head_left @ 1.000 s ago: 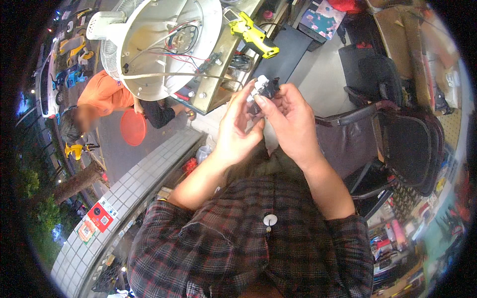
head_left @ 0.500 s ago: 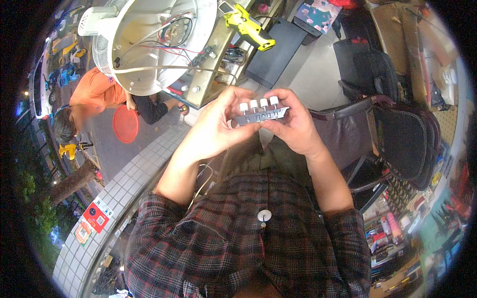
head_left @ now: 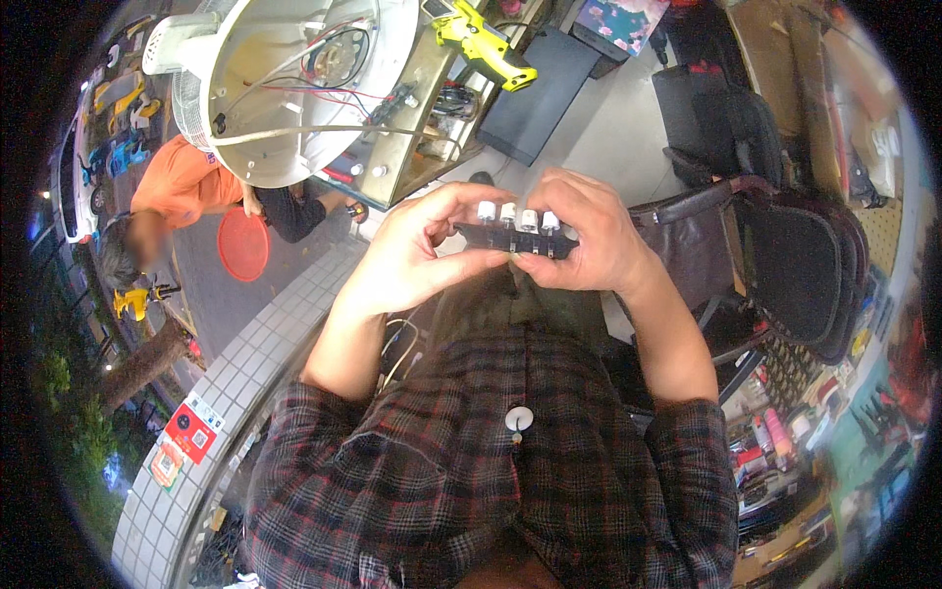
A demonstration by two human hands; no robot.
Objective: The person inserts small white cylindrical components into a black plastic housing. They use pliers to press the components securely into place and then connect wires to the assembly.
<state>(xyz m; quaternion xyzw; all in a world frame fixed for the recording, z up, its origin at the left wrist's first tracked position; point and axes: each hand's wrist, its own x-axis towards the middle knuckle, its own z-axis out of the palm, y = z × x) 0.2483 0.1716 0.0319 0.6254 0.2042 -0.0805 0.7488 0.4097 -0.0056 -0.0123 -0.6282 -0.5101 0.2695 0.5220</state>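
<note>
Between my two hands, in front of my chest, is a push-button switch block [head_left: 498, 238]. It has a dark flat body and a row of white button caps [head_left: 508, 213] along its far side. My left hand [head_left: 404, 257] pinches its left end, with the thumb along the near edge and the fingers behind. My right hand [head_left: 597, 236] grips the right end, fingers curled near the rightmost cap and thumb below. Small metal terminals show on the near side. Beyond my left hand lies an opened white fan housing [head_left: 257, 169] with loose wires inside.
A lime-yellow handheld device [head_left: 483, 49] lies on the cluttered bench [head_left: 404, 169]. Right of it stands a dark box [head_left: 538, 98]. A dark chair [head_left: 687, 236] is close on my right. To the left, past a tiled ledge [head_left: 257, 344], a person in orange [head_left: 182, 182] sits near a red stool [head_left: 243, 243].
The switch block has tilted, with its caps leaning and its body looking darker. My right hand has turned, its fingers curling further over the right end. The whole view has shifted slightly.
</note>
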